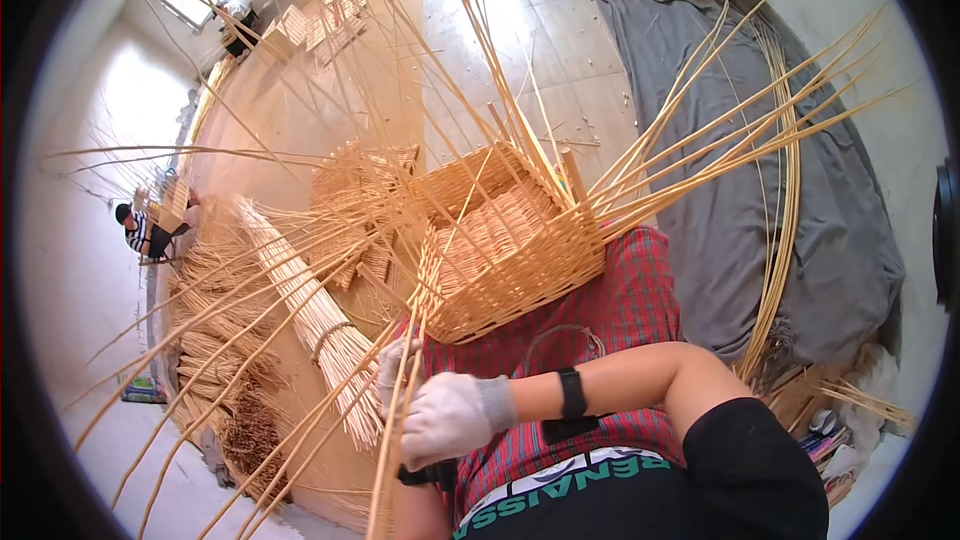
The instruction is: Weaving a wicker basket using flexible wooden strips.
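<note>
Here's my wicker basket [525,285] sitting on the red plaid cloth [643,275], and at its near-left corner my gloved right hand [447,420] meets pale rods [382,480]! My left [394,368] is half hidden beyond; whether either clamps the rods, I can't tell.

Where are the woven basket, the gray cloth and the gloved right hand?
Woven basket [520,283]: head view, on its near outer wall.
Gray cloth [722,252]: head view, on a bare part near its middle.
Gloved right hand [450,422]: head view, on the back of the white glove.
</note>
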Demonstrator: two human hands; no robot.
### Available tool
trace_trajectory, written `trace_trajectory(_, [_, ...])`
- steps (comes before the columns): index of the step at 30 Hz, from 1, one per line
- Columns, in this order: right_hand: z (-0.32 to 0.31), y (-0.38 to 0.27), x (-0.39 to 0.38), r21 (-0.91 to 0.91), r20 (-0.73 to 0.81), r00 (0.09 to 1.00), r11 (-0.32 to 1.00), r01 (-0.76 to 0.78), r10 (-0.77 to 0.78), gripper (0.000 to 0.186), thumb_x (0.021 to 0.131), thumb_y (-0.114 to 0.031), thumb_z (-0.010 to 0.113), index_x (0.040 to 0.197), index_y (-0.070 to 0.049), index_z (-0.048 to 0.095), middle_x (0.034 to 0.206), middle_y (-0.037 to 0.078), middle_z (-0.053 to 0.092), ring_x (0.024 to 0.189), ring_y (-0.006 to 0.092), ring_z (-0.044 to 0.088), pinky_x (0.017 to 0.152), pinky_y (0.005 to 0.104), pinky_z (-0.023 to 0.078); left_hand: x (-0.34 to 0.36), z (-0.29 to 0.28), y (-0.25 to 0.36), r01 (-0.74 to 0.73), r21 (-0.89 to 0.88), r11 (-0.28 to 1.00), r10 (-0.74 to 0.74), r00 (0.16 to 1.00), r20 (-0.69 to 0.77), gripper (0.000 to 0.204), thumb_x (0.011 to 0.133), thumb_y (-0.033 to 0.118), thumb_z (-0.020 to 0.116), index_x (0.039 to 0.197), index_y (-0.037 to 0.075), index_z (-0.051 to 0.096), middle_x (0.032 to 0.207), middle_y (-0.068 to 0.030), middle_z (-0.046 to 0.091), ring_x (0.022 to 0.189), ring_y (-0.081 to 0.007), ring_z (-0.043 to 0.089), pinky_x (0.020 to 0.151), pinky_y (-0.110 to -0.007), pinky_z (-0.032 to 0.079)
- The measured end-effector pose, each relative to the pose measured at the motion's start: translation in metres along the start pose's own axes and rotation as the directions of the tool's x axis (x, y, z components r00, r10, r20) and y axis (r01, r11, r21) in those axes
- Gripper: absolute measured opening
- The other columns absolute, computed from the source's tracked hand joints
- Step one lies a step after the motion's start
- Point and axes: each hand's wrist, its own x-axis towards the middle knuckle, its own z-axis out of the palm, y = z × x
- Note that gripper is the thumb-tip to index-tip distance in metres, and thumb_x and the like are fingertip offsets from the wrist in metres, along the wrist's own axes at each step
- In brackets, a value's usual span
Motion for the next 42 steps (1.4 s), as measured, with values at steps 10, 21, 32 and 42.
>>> trace_trajectory(10, [-0.03, 0.018, 0.059, -0.114, -0.246, 0.908, 0.92, -0.375, 0.34, 0.013, 0.089, -0.015, 0.055, 0.102, -0.017, 0.055, 0.087, 0.007, 0.055, 0.073, 0.0262, 0.062, 0.061, 0.0395, 0.051, 0.004, -0.041, -0.09, -0.336, 0.392, 0.857, 0.356, 0.934, 0.021, 0.048, 0.095, 0.014, 0.067, 0.137, 0.002, 0.049, 0.113, -0.0144, 0.067, 0.086, -0.0302, 0.066, 0.074, -0.038, 0.056])
trace_trajectory(21, [-0.04, 0.104, -0.163, 0.764, -0.531, -0.094, 0.428, -0.483, 0.842, 0.033, 0.091, 0.004, 0.067, 0.114, -0.01, 0.049, 0.098, 0.006, 0.064, 0.088, 0.0166, 0.065, 0.079, 0.031, 0.058, -0.026, -0.008, -0.053, -0.285, 0.413, 0.865, 0.241, 0.958, 0.157, 0.063, 0.096, -0.001, 0.059, 0.153, 0.012, 0.037, 0.115, -0.0135, 0.067, 0.082, -0.0144, 0.069, 0.072, -0.028, 0.057])
trace_trajectory(32, [-0.041, 0.113, -0.155, 0.79, -0.54, -0.047, 0.486, -0.373, 0.841, 0.034, 0.089, 0.008, 0.069, 0.108, -0.014, 0.052, 0.094, 0.003, 0.067, 0.088, 0.0136, 0.066, 0.078, 0.0274, 0.056, 0.072, 0.014, -0.124, -0.226, 0.672, 0.705, 0.11, 0.971, 0.211, 0.05, 0.099, 0.03, 0.059, 0.143, 0.008, 0.048, 0.13, -0.0259, 0.059, 0.111, -0.038, 0.065, 0.088, -0.043, 0.055])
trace_trajectory(42, [-0.062, 0.179, 0.013, -0.056, -0.281, 0.643, 0.657, -0.752, 0.712, 0.046, 0.087, 0.001, 0.07, 0.128, -0.011, 0.055, 0.121, 0.017, 0.065, 0.106, 0.0307, 0.067, 0.09, 0.0363, 0.055, 0.089, 0.045, -0.092, 0.145, 0.49, 0.859, -0.201, 0.978, 0.064, 0.038, 0.101, 0.04, 0.059, 0.095, 0.002, 0.066, 0.062, -0.0088, 0.062, 0.045, -0.0182, 0.06, 0.047, -0.034, 0.049])
